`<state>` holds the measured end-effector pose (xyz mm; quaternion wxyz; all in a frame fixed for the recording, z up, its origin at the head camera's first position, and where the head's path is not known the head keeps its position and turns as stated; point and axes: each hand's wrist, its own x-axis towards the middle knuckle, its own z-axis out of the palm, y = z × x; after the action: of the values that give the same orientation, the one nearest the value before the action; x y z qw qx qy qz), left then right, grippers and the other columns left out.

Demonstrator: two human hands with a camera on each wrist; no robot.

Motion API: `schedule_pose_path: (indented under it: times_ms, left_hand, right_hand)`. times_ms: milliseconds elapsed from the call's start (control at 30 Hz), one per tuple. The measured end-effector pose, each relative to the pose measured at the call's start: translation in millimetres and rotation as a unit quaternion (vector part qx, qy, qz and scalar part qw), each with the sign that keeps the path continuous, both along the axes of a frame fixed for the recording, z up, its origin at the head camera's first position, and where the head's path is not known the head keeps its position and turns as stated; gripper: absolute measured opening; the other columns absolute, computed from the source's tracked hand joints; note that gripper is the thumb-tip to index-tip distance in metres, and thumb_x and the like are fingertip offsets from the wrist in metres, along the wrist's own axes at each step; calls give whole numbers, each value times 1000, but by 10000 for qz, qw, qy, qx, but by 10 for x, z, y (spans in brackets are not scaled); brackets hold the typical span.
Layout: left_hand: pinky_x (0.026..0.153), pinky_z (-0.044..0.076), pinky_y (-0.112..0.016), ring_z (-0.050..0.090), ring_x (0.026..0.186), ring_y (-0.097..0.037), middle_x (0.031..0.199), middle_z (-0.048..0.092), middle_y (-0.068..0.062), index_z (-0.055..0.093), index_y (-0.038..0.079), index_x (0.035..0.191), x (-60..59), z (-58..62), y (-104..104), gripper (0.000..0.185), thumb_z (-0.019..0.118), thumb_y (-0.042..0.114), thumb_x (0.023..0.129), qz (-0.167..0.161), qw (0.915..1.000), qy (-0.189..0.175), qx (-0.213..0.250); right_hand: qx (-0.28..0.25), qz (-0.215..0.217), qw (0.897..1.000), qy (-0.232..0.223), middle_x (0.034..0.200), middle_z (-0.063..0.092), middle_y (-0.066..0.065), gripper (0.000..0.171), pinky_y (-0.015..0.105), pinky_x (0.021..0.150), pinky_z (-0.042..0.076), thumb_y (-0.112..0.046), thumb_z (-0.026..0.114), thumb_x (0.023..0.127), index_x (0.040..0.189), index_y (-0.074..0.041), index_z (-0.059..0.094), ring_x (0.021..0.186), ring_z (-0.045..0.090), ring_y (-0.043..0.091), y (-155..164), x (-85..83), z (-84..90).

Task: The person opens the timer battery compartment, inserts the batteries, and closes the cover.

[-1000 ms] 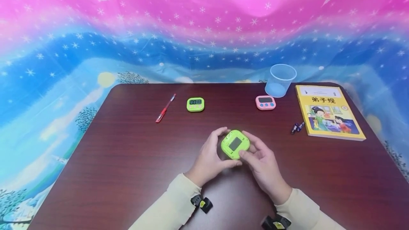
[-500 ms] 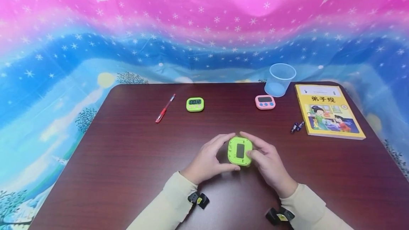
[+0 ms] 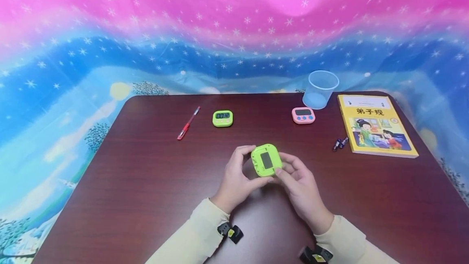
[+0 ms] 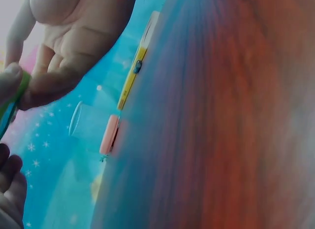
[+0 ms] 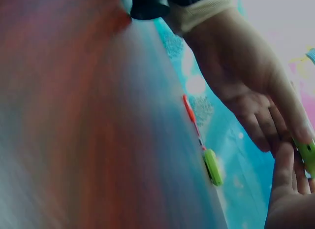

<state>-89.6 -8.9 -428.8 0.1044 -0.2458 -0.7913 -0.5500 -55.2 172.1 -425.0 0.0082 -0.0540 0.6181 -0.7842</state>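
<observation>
The right hand (image 3: 302, 184) pinches a green timer (image 3: 266, 159) near its lower right corner, thumb on the near face and fingers curled behind. The left hand (image 3: 232, 180) makes a wide curve about the timer's other side, fingers by the top corner and thumb along the bottom edge; whether it actually grips, I cannot tell. The timer is tilted above the middle of the brown table (image 3: 146, 182), a dark rectangle facing the person. Farther back lie a red pen (image 3: 188, 124), a second green timer (image 3: 222, 119) and a pink timer (image 3: 303, 115), just in front of a clear cup (image 3: 320, 91). Two small batteries (image 3: 336, 144) lie beside a yellow book (image 3: 377, 125).
</observation>
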Motion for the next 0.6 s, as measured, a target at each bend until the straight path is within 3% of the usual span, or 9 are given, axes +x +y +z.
schedule_pose_path:
  times_ms: [133, 267, 400, 600]
  left_hand:
    - [105, 49, -33, 56, 122, -17, 131, 56, -3, 45, 6, 134, 16, -28, 26, 82, 94, 21, 70, 85, 9994, -339, -35]
    - [98, 54, -32, 63, 113, -17, 127, 59, -6, 45, 5, 132, 10, -48, 24, 69, 88, 17, 78, -324, 9949, -907, 299]
    - [85, 60, -31, 70, 98, -20, 121, 65, -11, 48, 5, 135, -10, -37, 9, 54, 76, 14, 90, -859, 9823, -1513, 693]
    - [69, 62, -48, 71, 82, -24, 123, 63, -15, 46, 10, 146, -3, -17, -5, 55, 69, 11, 96, -1437, 9537, -2435, 1027]
  right_hand:
    - [116, -254, 9995, -125, 110, 69, 14, 39, 34, 81, 61, 2, 57, 99, 137, 8, 46, 92, 70, 17, -6, 1, -38]
    - [201, -463, 9987, -102, 110, 70, 13, 36, 35, 77, 62, 4, 55, 99, 135, 9, 51, 90, 69, 17, 52, -28, -58]
    - [330, -546, 9979, -89, 117, 69, 8, 35, 30, 81, 60, 2, 51, 101, 134, 11, 54, 98, 67, 14, 122, -70, -45]
    - [575, -286, 9979, -98, 120, 67, 3, 34, 24, 86, 57, 1, 48, 101, 132, 14, 54, 106, 63, 12, 168, -107, -35]
